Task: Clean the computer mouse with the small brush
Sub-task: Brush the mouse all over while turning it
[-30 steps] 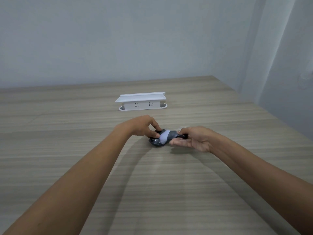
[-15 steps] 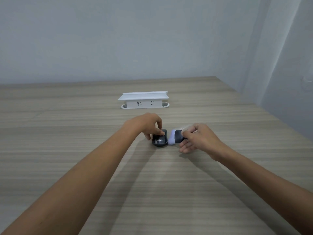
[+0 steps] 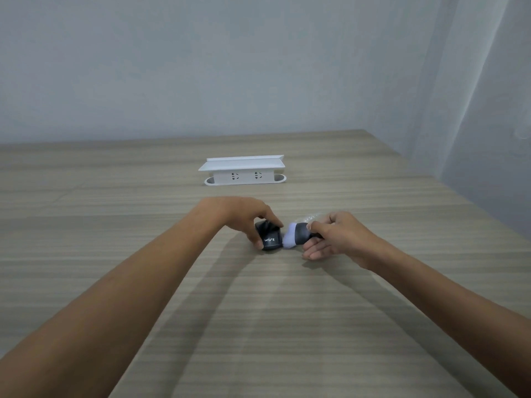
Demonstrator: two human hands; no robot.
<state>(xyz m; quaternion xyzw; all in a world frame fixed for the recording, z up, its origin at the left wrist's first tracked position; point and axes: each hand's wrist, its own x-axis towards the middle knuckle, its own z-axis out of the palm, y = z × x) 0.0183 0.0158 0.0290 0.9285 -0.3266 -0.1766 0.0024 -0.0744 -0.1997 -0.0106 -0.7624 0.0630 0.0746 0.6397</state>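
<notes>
Both forearms stretched fwd over wooden bench [image 3: 373, 326]. Left hand [image 3: 244, 215] arched over black mouse [image 3: 268, 237] at mid-bench, thumb and fingers pinching its sides. Right hand [image 3: 334, 235] gripping small brush [image 3: 296, 237], white bristles touching mouse's right side. White power strip [image 3: 244, 170] behind, well apart.

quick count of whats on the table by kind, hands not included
computer mouse, black, gripped by the left hand: 1
small brush, white bristles and dark body, held by the right hand: 1
white power strip with a shelf on top: 1
total: 3
</notes>
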